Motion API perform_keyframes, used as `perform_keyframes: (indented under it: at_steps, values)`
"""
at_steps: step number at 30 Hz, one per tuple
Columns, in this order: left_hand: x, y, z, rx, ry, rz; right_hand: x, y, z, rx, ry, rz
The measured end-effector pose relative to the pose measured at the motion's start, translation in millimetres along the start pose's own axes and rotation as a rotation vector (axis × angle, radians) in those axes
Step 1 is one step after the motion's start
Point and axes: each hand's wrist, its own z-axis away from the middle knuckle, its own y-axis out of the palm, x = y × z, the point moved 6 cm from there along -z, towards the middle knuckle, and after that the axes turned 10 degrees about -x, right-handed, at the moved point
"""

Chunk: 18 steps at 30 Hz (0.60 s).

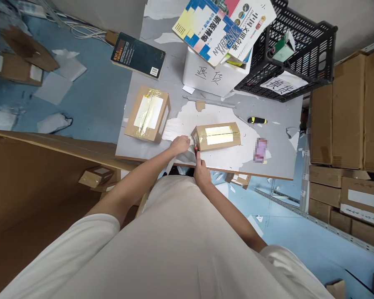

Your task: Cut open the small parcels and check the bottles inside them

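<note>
A small cardboard box (223, 136) with a white label and clear tape lies near the table's front edge. My right hand (201, 168) is wrapped round a red and black cutter (196, 149), whose front end is at the box's left end. Beside the box's upper left corner, my left hand (180, 145) has its fingers closed; what they pinch, if anything, is too small to make out. A larger taped box (148, 114) stands to the left of my left hand.
On the grey table (280, 143) are a yellow and black tool (257, 120), a dark book (138, 55), a white bin (215, 77) topped with books and a black crate (299, 50). A large open carton (50, 174) is at the left, stacked boxes (347, 112) at the right.
</note>
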Motion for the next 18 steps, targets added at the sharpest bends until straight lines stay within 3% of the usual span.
perform_keyframes:
  at_steps: [9,14,18]
  values:
    - [23.7,-22.0,1.0,-0.092,-0.021,0.124,-1.5,11.3,-5.3,-0.03,-0.018,-0.092]
    - [26.8,-48.6,-8.4,-0.228,-0.04,0.369,-0.7,-4.5,2.5,-0.12,-0.166,-0.288]
    - [22.7,-70.4,-24.1,-0.322,0.014,0.424,-18.7,-21.7,17.0,-0.266,-0.306,-0.472]
